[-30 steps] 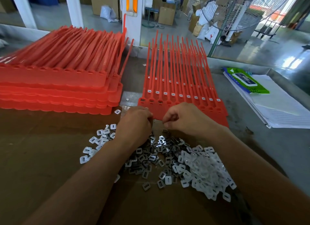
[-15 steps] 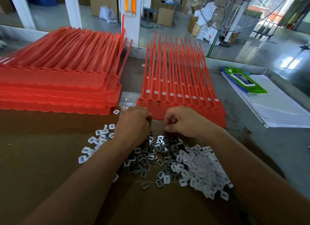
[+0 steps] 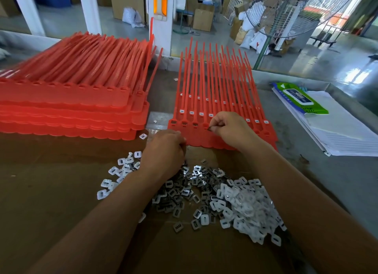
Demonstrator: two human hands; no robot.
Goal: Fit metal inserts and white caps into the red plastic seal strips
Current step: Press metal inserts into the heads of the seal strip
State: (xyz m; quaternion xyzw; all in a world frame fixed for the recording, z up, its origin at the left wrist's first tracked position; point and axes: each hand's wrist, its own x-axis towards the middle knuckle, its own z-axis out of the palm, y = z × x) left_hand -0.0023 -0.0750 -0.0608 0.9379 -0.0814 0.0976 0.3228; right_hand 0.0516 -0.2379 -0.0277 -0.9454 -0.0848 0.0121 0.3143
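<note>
Head view: insert going to the fourth socket.
Right hand (image 3: 231, 128) pinches a metal insert (image 3: 209, 128) between thumb and fingertip over the red seal strips (image 3: 204, 140); three sockets to its left look filled. Left hand (image 3: 163, 151) is curled knuckles-up beside the loose inserts (image 3: 184, 194), likely holding spares, but I cannot tell. White caps (image 3: 249, 208) are heaped near, for capping later.

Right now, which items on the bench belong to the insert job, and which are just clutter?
In the job:
- flat sheet of red plastic seal strips
- stack of red strip sheets
- pile of small grey metal inserts
- heap of white plastic caps
- right hand, pinching a single metal insert
- left hand

Lying about:
- green wet-wipe pack
- stack of white lined paper
</note>
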